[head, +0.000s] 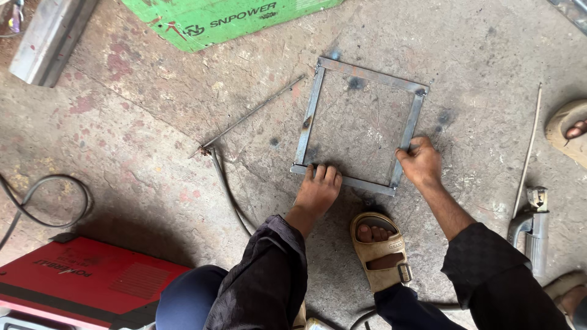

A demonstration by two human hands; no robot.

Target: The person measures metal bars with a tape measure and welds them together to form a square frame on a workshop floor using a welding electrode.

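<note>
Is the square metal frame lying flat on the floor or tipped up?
Flat. All four bars of the metal frame rest on the concrete floor; the left hand presses its near bar, the right hand grips its right bar.

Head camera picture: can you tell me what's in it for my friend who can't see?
A person crouching on a concrete floor presses both hands on a square metal frame: the left hand flat on its near bar, the right hand gripping its right bar. A sandalled foot is just below the frame, a thin welding rod lies to the left, and a red machine sits at bottom left.
</note>
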